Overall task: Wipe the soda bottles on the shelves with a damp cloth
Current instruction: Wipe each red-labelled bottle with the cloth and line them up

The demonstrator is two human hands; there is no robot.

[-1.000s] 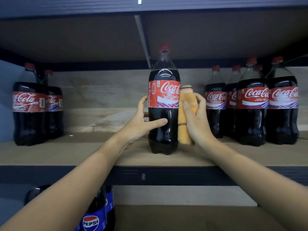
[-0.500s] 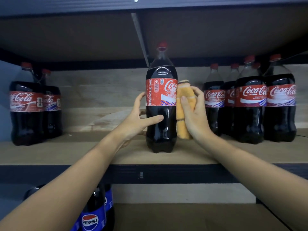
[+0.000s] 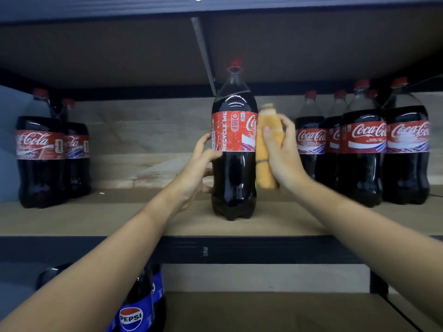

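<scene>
The tall dark cola bottle with the red label and red cap (image 3: 233,144) stands upright near the front edge of the wooden shelf board (image 3: 96,219), between my two hands. My left hand (image 3: 199,168) steadies it from the side, fingers curled round the back at label height and thumb lying on the front, a light grip only. My right hand (image 3: 280,152) has its grip closed on the folded orange cloth (image 3: 263,149), pressing it flat against the bottle's right flank, with cloth showing above and below my fingers.

To do this stroke well, I think I should turn the bottle with the left hand while the cloth hand stays pressed, so the whole girth passes under it. I judge the neck and shoulder above my grip need a pass too. The base stays on the shelf; tilting risks a topple. The other red-labelled cola bottles (image 3: 362,152), beyond my cloth hand, stand close enough to knock.
</scene>
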